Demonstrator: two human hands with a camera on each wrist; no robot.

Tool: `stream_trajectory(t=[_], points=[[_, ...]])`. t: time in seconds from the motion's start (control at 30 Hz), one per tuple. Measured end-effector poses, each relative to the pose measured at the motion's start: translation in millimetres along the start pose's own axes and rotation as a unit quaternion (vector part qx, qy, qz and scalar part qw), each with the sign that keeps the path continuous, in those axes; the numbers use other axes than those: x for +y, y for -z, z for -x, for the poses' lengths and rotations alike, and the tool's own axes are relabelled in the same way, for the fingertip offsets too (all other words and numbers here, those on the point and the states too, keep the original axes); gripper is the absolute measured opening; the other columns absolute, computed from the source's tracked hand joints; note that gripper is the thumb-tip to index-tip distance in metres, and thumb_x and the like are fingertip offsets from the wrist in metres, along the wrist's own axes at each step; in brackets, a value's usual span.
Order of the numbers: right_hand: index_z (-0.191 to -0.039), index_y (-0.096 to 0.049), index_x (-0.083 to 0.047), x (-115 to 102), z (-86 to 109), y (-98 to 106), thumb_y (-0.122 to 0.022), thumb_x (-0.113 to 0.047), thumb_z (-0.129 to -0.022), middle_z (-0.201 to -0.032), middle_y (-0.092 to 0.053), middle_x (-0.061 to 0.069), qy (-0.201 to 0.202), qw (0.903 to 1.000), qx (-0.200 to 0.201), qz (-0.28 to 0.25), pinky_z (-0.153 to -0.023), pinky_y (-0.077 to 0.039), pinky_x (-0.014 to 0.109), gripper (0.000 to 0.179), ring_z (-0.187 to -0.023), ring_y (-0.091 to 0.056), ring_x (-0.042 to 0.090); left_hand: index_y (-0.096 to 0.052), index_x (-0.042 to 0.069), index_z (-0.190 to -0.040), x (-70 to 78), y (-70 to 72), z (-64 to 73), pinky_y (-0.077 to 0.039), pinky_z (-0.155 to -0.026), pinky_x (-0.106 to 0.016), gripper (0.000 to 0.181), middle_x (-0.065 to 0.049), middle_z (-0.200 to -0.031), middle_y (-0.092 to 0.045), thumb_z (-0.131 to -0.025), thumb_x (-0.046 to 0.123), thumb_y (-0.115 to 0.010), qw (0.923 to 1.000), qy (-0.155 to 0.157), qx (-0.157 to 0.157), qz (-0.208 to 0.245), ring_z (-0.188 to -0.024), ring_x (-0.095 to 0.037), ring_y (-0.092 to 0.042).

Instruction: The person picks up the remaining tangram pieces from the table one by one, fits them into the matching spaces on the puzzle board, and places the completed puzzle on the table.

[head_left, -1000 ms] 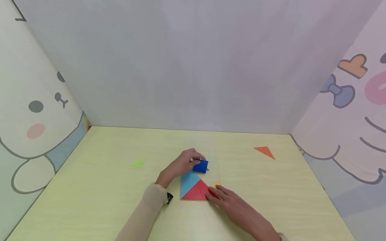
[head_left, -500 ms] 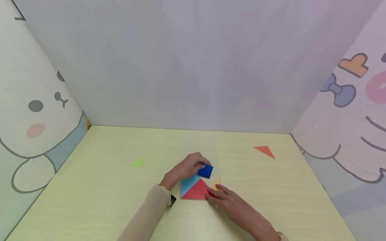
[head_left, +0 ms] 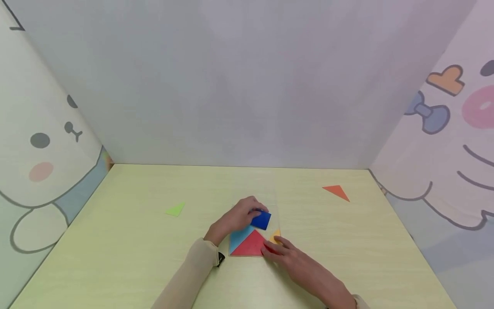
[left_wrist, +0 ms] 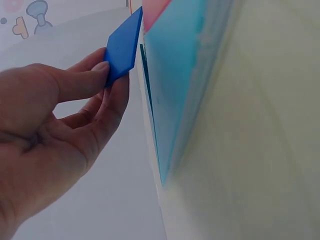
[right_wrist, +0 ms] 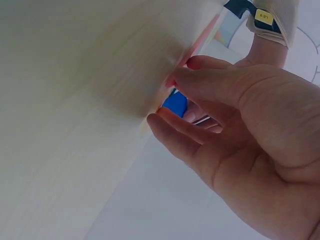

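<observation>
My left hand (head_left: 240, 216) pinches a flat blue four-sided tangram piece (head_left: 261, 219) between thumb and fingers. In the left wrist view this blue piece (left_wrist: 122, 47) is raised and tilted, just off the board's surface. Beneath and beside that hand lies a light blue triangle (head_left: 238, 237), meeting a red triangle (head_left: 248, 246) along a slanting edge. A small yellow piece (head_left: 275, 234) sits at the right side, partly covered by fingers. My right hand (head_left: 299, 260) rests its fingertips at the red and yellow pieces, fingers only slightly bent; the right end of the red is hidden.
A clear board (head_left: 254, 182) runs back from the pieces toward the grey wall. On the pale wooden table (head_left: 115, 257) a light green triangle (head_left: 176, 210) lies to the left and an orange triangle (head_left: 337, 192) to the back right. Cartoon-printed panels stand at both sides.
My left hand has shifted slightly right and nearer with the blue piece, over the gap behind the red triangle. The right hand keeps its place. The head view has tilted a little.
</observation>
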State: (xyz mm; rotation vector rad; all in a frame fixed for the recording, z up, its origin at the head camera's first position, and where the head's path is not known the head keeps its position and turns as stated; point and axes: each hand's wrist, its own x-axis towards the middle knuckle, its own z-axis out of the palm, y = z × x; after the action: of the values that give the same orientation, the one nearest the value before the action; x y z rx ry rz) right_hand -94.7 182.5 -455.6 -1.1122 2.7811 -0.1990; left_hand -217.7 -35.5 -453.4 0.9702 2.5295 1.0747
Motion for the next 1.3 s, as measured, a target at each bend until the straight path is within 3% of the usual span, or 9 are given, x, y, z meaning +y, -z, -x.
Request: stream_trajectory(t=[0.23, 0.53, 0.73, 1.0, 1.3], points=[[-0.146, -0.058, -0.011, -1.5, -0.1, 1.0, -0.059, 0.018, -0.093, -0.152, -0.053, 0.004, -0.004, 0.9999, -0.004, -0.01, -0.093, -0.057, 0.034, 0.061, -0.14, -0.046, 0.038, -0.072, 0.007, -0.122, -1.2, -4.8, -1.7, -0.054, -0.09, -0.035, 0.025, -0.009, -0.111, -0.064, -0.103, 0.001, -0.057, 0.9993, -0.037, -0.002, 0.0, -0.106, -0.024, -0.061], [-0.147, -0.058, -0.01, -0.3, 0.4, -0.3, -0.057, 0.02, -0.093, -0.153, -0.052, 0.005, 0.006, 1.0, 0.003, 0.001, -0.095, -0.056, 0.034, 0.061, -0.14, -0.046, 0.037, -0.073, 0.006, -0.122, 4.5, -9.7, -1.1, -0.056, -0.091, -0.032, 0.025, -0.009, -0.114, -0.063, -0.102, 0.0, -0.059, 0.9996, -0.019, -0.018, -0.013, -0.11, -0.025, -0.061], [-0.148, -0.057, -0.011, -0.4, 0.8, 0.6, -0.059, 0.016, -0.095, -0.155, -0.05, 0.004, 0.005, 1.0, 0.0, -0.006, -0.094, -0.057, 0.035, 0.059, -0.14, -0.046, 0.037, -0.069, 0.003, -0.129, 10.7, -10.8, 0.8, -0.055, -0.091, -0.027, 0.029, -0.008, -0.121, -0.059, -0.101, 0.002, -0.063, 0.9984, -0.005, -0.051, -0.023, -0.115, -0.026, -0.06], [-0.15, -0.054, -0.013, -1.8, 0.6, 3.3, -0.06, 0.01, -0.098, -0.157, -0.048, 0.003, -0.009, 0.9993, -0.021, -0.03, -0.093, -0.057, 0.035, 0.058, -0.142, -0.043, 0.037, -0.064, 0.008, -0.137, 15.4, -13.3, 2.5, -0.053, -0.096, -0.029, 0.036, -0.007, -0.131, -0.055, -0.101, 0.006, -0.064, 0.9944, 0.001, -0.086, -0.062, -0.123, -0.024, -0.054], [-0.147, -0.057, -0.01, -2.2, 1.0, 2.7, -0.059, 0.011, -0.098, -0.155, -0.05, 0.006, -0.002, 0.9999, -0.006, -0.015, -0.097, -0.055, 0.037, 0.054, -0.142, -0.044, 0.037, -0.066, 0.009, -0.135, 15.6, -20.1, 1.9, -0.052, -0.095, -0.027, 0.035, -0.006, -0.133, -0.057, -0.1, 0.006, -0.064, 0.9928, -0.028, -0.092, -0.07, -0.126, -0.025, -0.05]])
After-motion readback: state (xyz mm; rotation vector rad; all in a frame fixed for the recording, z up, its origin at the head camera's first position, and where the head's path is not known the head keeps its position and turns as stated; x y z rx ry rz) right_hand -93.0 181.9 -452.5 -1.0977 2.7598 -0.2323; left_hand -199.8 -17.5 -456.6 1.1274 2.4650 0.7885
